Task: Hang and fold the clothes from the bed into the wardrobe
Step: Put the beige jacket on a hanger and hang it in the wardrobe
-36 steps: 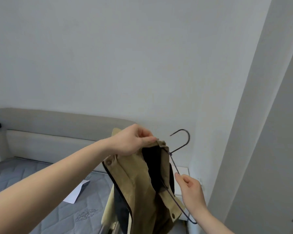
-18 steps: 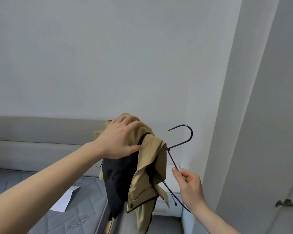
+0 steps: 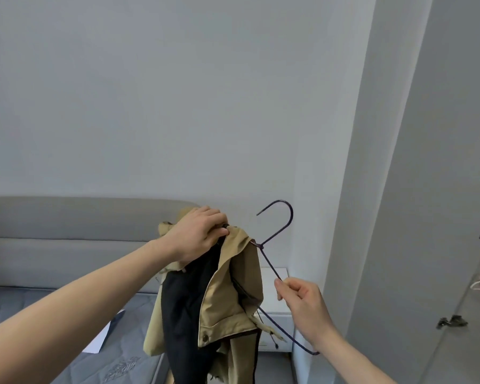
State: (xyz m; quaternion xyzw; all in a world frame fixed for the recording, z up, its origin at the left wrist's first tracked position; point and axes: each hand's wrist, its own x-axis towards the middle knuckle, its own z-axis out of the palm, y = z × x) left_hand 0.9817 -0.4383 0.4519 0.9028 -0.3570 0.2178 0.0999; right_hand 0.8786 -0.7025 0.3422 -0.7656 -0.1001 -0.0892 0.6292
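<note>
- The bed [image 3: 67, 314] lies low at your left, with its grey headboard [image 3: 81, 239] against the wall.
- The khaki jacket [image 3: 227, 300] with dark lining hangs bunched in the air just right of the bed's edge.
- Your left hand [image 3: 197, 234] grips the jacket's top, fingers curled over the fabric.
- Your right hand [image 3: 302, 303], just right of the jacket, pinches one arm of the wire hanger [image 3: 277, 231]; its other arm is inside the jacket.
- A white sheet of paper [image 3: 106, 333] lies on the bed, left of the jacket.

Jacket [image 3: 227, 295] left of hanger [image 3: 277, 236]
</note>
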